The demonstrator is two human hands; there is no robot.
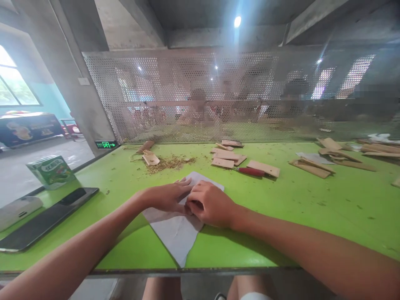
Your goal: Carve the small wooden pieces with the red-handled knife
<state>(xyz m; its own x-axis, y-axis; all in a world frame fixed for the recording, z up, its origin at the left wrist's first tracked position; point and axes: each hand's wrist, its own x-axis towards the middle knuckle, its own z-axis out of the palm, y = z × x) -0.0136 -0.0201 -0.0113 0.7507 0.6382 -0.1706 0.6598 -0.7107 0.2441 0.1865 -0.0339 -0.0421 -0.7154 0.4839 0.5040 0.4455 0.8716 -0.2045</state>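
A white sheet of paper (pixel 179 237) lies at an angle on the green table (pixel 250 246), one corner close to the front edge. On its upper left part my left hand (pixel 165 196) rests flat, fingers stretched out. My right hand (pixel 212 204) is on the paper beside it, its fingers curled and pressed together near my left thumb. Whatever those fingers pinch, if anything, is hidden by the hand. Beyond the paper are several thin wooden pieces (pixel 227 156) and a tool with a red handle (pixel 251 171).
Wood shavings (pixel 170 163) are heaped behind the paper. More wooden pieces (pixel 312 167) lie at the right. A phone (pixel 53 216) and a green box (pixel 51 172) are at the left. A perforated metal screen (pixel 187 100) closes the far side, with people behind it.
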